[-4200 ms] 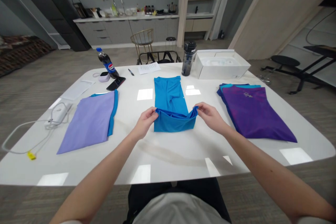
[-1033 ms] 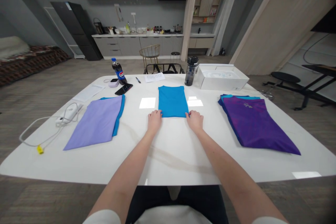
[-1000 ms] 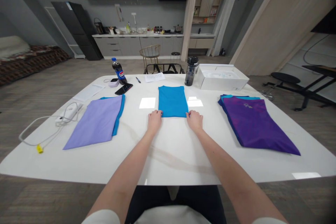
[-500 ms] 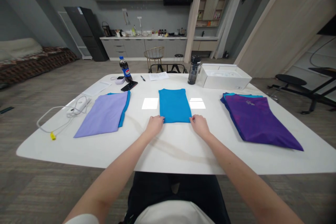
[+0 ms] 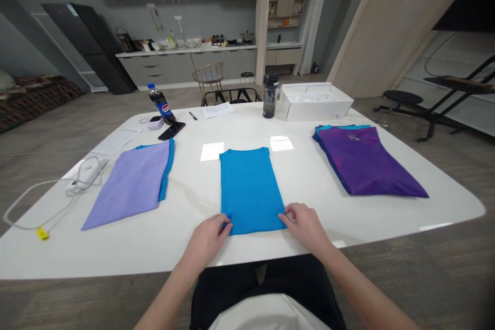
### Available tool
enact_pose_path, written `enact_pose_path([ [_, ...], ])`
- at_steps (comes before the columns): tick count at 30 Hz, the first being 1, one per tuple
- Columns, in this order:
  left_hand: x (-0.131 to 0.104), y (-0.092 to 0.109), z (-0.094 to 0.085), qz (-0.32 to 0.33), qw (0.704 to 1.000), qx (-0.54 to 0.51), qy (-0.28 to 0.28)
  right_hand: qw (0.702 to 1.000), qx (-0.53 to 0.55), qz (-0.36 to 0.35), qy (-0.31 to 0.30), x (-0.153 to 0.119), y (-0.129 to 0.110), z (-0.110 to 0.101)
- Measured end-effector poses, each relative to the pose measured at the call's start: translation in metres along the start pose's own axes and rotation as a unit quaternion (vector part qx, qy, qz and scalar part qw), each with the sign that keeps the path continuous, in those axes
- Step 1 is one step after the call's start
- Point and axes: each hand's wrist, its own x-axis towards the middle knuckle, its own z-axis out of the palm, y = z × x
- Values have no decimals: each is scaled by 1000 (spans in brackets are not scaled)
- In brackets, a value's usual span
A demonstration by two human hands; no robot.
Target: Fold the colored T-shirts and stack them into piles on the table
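Note:
A blue shirt [image 5: 251,188], folded into a flat rectangle, lies on the white table [image 5: 193,180] in front of me. At its near left corner my left hand [image 5: 209,237] is closed, thumb and fingers pinching the fabric. My right hand [image 5: 307,227] pinches the near right corner in the same way. To the left is a folded lilac garment [image 5: 129,180] with a blue garment [image 5: 167,178] showing from under its right side. A stack topped by a shiny purple garment [image 5: 363,162] with a small pale logo rests at the right.
A power strip [image 5: 87,172] with a looped white cable sits at the left edge. Farther back are a cola bottle [image 5: 161,105], a phone [image 5: 172,131], a pen [image 5: 193,116], paper [image 5: 218,110], a dark drinking bottle [image 5: 269,97] and a white box [image 5: 315,105].
The blue shirt's near edge and both hands have come closer to my body, and the shirt looks longer. Both hands keep hold of its near corners. The view has shifted.

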Motion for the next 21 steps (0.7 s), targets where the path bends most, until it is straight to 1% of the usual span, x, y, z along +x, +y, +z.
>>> enact_pose_path([
  [1, 10, -3, -3, 1, 1000, -6, 13, 1000, 16, 8, 0, 13, 4, -1],
  [3, 42, -10, -9, -4, 998, -18, 56, 999, 40, 22, 3, 49, 11, -4],
  [4, 62, -15, -12, -13, 996, -28, 86, 999, 44, 31, 7, 70, 13, -5],
  [6, 108, -24, -17, -33, 992, -41, 115, 997, 37, 57, 18, 118, 12, -6],
  [7, 131, -29, -19, -55, 989, -39, 134, 997, 33, 68, 20, 142, 10, -6],
  [9, 176, -36, -23, -132, 977, -15, 170, 993, 42, 110, 10, 186, 0, -6],
  [10, 195, -39, -25, -166, 970, -5, 177, 990, 49, 132, 7, 204, -5, -5],
  [12, 224, -42, -29, -206, 965, -2, 164, 985, 50, 166, 5, 230, -15, -3],
  [14, 240, -44, -31, -225, 965, -13, 133, 981, 42, 188, 7, 244, -21, 0],
  [16, 246, -45, -32, -235, 966, -27, 105, 980, 39, 195, 16, 248, -21, 5],
  [18, 246, -45, -34, -237, 967, -28, 91, 984, 47, 171, 33, 246, -15, 8],
  [19, 244, -43, -36, -231, 968, -25, 94, 986, 53, 149, 43, 244, -12, 9],
  [21, 238, -39, -40, -198, 972, -21, 123, 990, 70, 102, 69, 237, -5, 8],
])
